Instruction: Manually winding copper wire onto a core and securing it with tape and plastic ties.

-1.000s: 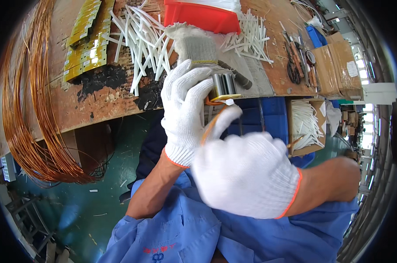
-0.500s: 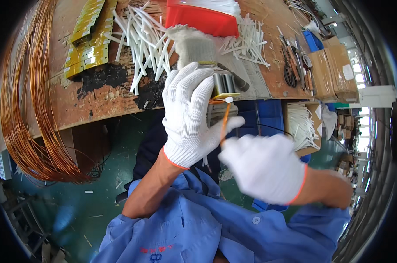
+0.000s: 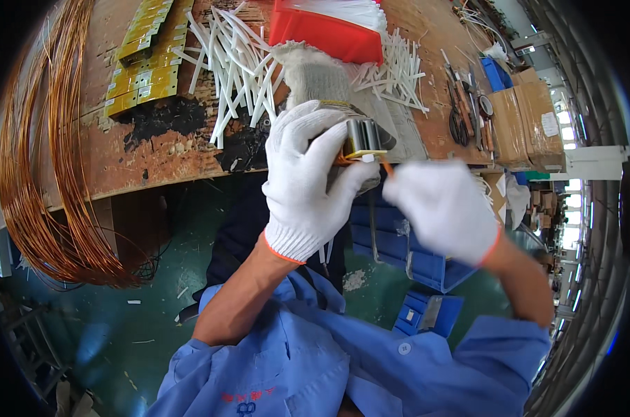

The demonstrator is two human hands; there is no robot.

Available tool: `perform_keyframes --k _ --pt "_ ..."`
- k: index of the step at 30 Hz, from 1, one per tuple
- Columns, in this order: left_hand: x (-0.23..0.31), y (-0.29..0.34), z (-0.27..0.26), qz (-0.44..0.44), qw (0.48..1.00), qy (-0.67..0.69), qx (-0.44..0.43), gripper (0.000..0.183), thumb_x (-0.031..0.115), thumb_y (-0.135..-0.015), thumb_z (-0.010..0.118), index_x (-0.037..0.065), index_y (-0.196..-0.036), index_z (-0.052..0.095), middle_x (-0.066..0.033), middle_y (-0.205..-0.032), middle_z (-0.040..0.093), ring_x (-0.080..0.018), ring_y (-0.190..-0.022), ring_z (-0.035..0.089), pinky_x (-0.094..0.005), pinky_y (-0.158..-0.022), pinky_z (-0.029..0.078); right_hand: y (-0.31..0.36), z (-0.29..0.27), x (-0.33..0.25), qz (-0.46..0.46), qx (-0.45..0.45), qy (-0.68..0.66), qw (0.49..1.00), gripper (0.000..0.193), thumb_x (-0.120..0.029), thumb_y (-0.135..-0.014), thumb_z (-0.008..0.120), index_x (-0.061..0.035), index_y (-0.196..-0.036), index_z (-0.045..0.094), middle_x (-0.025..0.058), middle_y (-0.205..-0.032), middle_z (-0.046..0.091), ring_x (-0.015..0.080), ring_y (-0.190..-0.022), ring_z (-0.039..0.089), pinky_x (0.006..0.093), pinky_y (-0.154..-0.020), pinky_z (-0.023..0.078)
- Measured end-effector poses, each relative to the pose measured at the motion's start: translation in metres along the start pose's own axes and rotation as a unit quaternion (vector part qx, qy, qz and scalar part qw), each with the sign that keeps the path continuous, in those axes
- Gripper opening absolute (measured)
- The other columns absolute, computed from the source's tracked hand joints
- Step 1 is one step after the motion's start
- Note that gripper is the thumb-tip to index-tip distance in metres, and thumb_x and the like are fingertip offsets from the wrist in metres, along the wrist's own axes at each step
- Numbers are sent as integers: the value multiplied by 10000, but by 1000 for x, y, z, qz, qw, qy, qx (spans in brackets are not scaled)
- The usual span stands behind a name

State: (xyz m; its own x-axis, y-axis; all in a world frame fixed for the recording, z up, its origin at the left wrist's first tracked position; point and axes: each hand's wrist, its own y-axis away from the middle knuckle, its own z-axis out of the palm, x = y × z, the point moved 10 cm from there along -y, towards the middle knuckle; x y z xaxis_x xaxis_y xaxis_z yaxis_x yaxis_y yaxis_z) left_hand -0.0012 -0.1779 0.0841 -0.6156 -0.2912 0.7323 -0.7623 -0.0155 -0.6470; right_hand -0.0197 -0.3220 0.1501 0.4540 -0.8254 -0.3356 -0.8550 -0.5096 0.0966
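Observation:
My left hand (image 3: 302,182), in a white knit glove with an orange cuff, is closed round a small wire-wound coil part (image 3: 366,136) at the table's near edge. The part has dark grey cylinders side by side and a yellowish end plate, with a bit of white tubing below. From it a copper-orange wire (image 3: 388,167) runs to my right hand (image 3: 441,210), gloved alike and blurred by motion. The fingers of that hand look closed on the wire. Under the part lies a grey cloth-wrapped rest (image 3: 318,75).
Coiled copper wire (image 3: 33,167) hangs over the left edge. Yellow-wrapped pieces (image 3: 142,86), white tubes (image 3: 231,66) and a red bin (image 3: 325,35) lie on the table (image 3: 183,156). Scissors (image 3: 458,126) and tools are right, near a cardboard box (image 3: 530,115). Blue crates (image 3: 426,267) stand below.
My right hand has swung up and to the right, and less wire shows between it and the part. My left hand and the part have shifted slightly right.

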Motion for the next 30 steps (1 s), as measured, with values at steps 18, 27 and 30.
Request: perform_keyframes --k 18,27,30 --pt "-10 -1 3 -19 1000 19 -4 542 251 -769 990 20 -1200 756 -156 -1332 705 -422 -1369 610 -526 -1175 463 -22 -5 26 10 3 -54 998 180 -228 -952 742 -50 -923 742 123 -787 662 245 -689 707 368 -628 538" --pt "-31 13 9 -67 986 145 54 577 275 -789 956 50 -1245 683 -146 -1315 704 -412 -1279 664 -616 -1190 434 -61 2 -127 -180 27 232 956 130 -199 -764 753 -77 -720 736 86 -687 671 230 -587 706 432 -460 507" --pt "-49 32 24 -212 956 200 18 487 217 -837 931 25 -1237 731 -165 -1327 726 -404 -1321 662 -558 -1200 454 -112 -19 -103 -339 74 218 912 165 -228 -725 791 -70 -709 743 89 -716 719 322 -646 735 426 -607 601"
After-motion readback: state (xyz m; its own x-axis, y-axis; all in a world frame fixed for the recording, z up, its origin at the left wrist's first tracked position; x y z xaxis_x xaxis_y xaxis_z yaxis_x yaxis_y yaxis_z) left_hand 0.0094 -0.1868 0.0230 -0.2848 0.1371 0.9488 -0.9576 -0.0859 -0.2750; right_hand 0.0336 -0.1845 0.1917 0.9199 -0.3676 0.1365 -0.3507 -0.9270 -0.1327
